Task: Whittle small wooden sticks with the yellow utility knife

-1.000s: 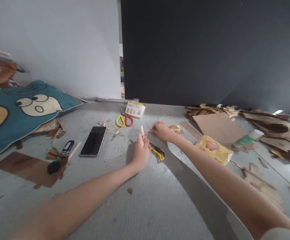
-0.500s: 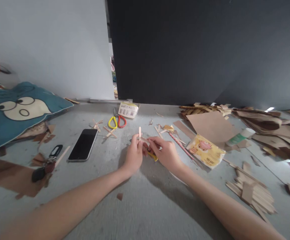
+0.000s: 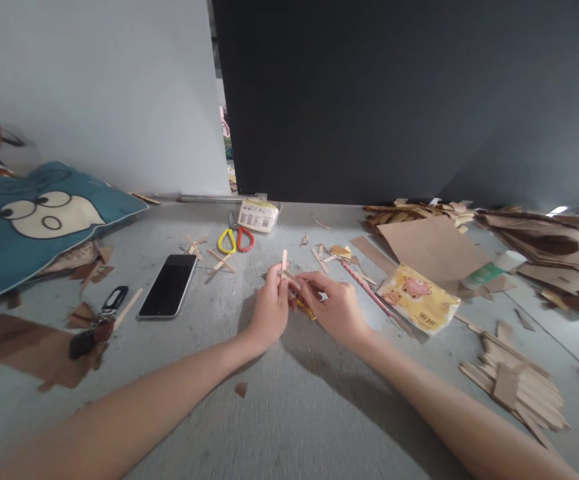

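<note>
My left hand (image 3: 270, 308) pinches a short wooden stick (image 3: 284, 261) upright over the grey floor. My right hand (image 3: 336, 303) is closed beside it, its fingertips pinching a second small wooden stick (image 3: 293, 276) against the first. A yellow and black utility knife (image 3: 306, 310) lies on the floor just under both hands, mostly hidden by them. Loose wooden sticks (image 3: 318, 259) lie just beyond the hands.
A black phone (image 3: 168, 285) lies to the left, keys (image 3: 94, 328) nearer the left edge, a blue cartoon cushion (image 3: 29, 220) behind. Yellow and red scissors (image 3: 236, 239) and a small packet (image 3: 258, 215) lie by the wall. A tissue pack (image 3: 418, 297), pencil (image 3: 364, 287) and cardboard scraps (image 3: 516, 390) fill the right.
My right hand came back from reaching ahead to the sticks and now meets the left hand. The left hand kept its upright stick. The view shifted slightly.
</note>
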### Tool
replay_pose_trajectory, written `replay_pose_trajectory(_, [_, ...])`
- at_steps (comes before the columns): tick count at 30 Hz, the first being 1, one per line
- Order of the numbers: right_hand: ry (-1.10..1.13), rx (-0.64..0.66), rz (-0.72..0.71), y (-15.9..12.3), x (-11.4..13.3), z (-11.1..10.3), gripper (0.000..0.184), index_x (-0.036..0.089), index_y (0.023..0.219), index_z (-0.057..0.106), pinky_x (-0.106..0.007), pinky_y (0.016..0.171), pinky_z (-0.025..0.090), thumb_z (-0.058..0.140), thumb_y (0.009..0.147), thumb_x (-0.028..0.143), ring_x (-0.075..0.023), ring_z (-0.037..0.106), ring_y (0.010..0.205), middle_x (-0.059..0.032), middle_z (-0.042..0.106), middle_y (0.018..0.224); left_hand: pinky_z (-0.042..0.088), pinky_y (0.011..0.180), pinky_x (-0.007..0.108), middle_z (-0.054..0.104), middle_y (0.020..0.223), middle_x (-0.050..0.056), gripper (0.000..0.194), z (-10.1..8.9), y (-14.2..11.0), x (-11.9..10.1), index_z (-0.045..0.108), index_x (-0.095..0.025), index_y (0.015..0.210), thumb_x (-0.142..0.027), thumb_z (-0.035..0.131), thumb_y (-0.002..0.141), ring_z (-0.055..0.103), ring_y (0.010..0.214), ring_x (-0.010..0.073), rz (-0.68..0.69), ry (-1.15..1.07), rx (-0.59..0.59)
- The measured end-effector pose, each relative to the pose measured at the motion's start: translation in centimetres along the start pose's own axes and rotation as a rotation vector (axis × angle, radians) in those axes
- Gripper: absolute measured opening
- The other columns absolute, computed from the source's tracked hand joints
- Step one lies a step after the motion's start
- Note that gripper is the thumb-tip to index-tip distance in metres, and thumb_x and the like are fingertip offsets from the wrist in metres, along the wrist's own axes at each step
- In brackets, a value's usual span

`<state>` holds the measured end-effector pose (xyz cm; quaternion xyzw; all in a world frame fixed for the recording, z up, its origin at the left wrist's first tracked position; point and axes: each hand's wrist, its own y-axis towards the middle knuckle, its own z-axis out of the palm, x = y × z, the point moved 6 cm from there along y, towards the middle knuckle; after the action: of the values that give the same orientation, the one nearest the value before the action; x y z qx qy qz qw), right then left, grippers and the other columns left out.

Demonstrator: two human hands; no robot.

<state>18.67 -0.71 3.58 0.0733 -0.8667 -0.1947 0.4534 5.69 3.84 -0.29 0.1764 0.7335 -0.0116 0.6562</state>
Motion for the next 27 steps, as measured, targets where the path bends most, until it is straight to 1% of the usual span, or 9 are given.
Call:
replay_pose_trajectory(4, [-0.026, 0.015, -0.003, 0.0, -0.1, 0.1, 0.025, 0.022, 0.101, 0.075, -0.022, 0.064, 0.051, 0.054, 0.097, 0.033, -0.0135, 0.068, 0.064, -0.0044, 0.078, 0.081, 0.045, 0.058, 0.024, 0.063, 0.072, -0.003, 0.025, -0.2, -0.2, -0.4, 0.05, -0.022, 0.118, -0.041, 0.041, 0.106, 0.059, 0.056, 0.0122, 0.013, 0.043, -0.014])
replay_pose_trajectory(6, [-0.059, 0.023, -0.005, 0.1, 0.1, -0.1, 0.026, 0.022, 0.097, 0.075, -0.021, 0.061, 0.048, 0.053, 0.098, 0.033, -0.0127, 0.065, 0.061, -0.0041, 0.077, 0.078, 0.044, 0.058, 0.024, 0.063, 0.072, -0.003, 0.024, -0.2, -0.2, -0.6, 0.051, -0.022, 0.119, -0.039, 0.04, 0.106, 0.058, 0.056, 0.0118, 0.019, 0.062, -0.009])
replay_pose_trajectory(10, [-0.095, 0.078, -0.001, 0.5, 1.0, -0.6, 0.029, 0.02, 0.088, 0.075, -0.022, 0.055, 0.042, 0.05, 0.099, 0.031, -0.0114, 0.058, 0.056, -0.0039, 0.076, 0.075, 0.043, 0.058, 0.023, 0.063, 0.074, -0.002, 0.025, 0.0, -0.3, -0.9, 0.053, -0.022, 0.119, -0.037, 0.039, 0.107, 0.056, 0.055, 0.0109, 0.037, 0.082, 0.018])
replay_pose_trajectory(15, [-0.138, 0.141, 0.006, 0.9, 1.9, -1.5, 0.026, 0.02, 0.082, 0.072, -0.023, 0.052, 0.037, 0.051, 0.097, 0.025, -0.0098, 0.05, 0.049, -0.0002, 0.069, 0.065, 0.044, 0.057, 0.023, 0.064, 0.079, -0.001, 0.029, 0.3, -0.4, -0.9, 0.056, -0.022, 0.122, -0.037, 0.037, 0.107, 0.055, 0.055, 0.0097, 0.073, 0.101, 0.055])
replay_pose_trajectory(18, [-0.114, 0.161, 0.034, 1.1, 2.0, -1.7, 0.025, 0.021, 0.079, 0.07, -0.023, 0.052, 0.038, 0.051, 0.096, 0.025, -0.0105, 0.052, 0.049, 0.0006, 0.068, 0.062, 0.044, 0.057, 0.022, 0.064, 0.08, -0.001, 0.028, 0.4, -0.4, -0.8, 0.055, -0.022, 0.122, -0.035, 0.036, 0.106, 0.054, 0.053, 0.0087, 0.095, 0.11, 0.07])
replay_pose_trajectory(20, [-0.078, 0.158, 0.058, 1.0, 1.8, -1.5, 0.026, 0.021, 0.079, 0.069, -0.023, 0.052, 0.04, 0.05, 0.096, 0.027, -0.0113, 0.054, 0.05, 0.0004, 0.068, 0.061, 0.043, 0.055, 0.022, 0.064, 0.079, -0.002, 0.026, 0.5, -0.4, -0.6, 0.054, -0.022, 0.121, -0.033, 0.036, 0.106, 0.054, 0.051, 0.0084, 0.082, 0.09, 0.083])
replay_pose_trajectory(24, [-0.06, 0.082, 0.06, 0.7, 1.3, -0.8, 0.027, 0.021, 0.079, 0.069, -0.023, 0.053, 0.041, 0.05, 0.097, 0.03, -0.0125, 0.057, 0.051, -0.0016, 0.07, 0.063, 0.042, 0.054, 0.022, 0.061, 0.071, -0.004, 0.02, 0.6, -0.5, -0.6, 0.052, -0.023, 0.118, -0.029, 0.038, 0.104, 0.055, 0.05, 0.0097, 0.041, 0.041, 0.1])
replay_pose_trajectory(27, [-0.083, 0.061, 0.051, 0.5, 0.8, -0.3, 0.024, 0.021, 0.081, 0.069, -0.023, 0.056, 0.042, 0.05, 0.095, 0.026, -0.0133, 0.06, 0.054, -0.0029, 0.073, 0.068, 0.042, 0.057, 0.023, 0.061, 0.07, -0.003, 0.022, 0.5, -0.7, -1.1, 0.056, -0.023, 0.117, -0.021, 0.044, 0.099, 0.057, 0.058, 0.0116, 0.087, 0.092, 0.117])
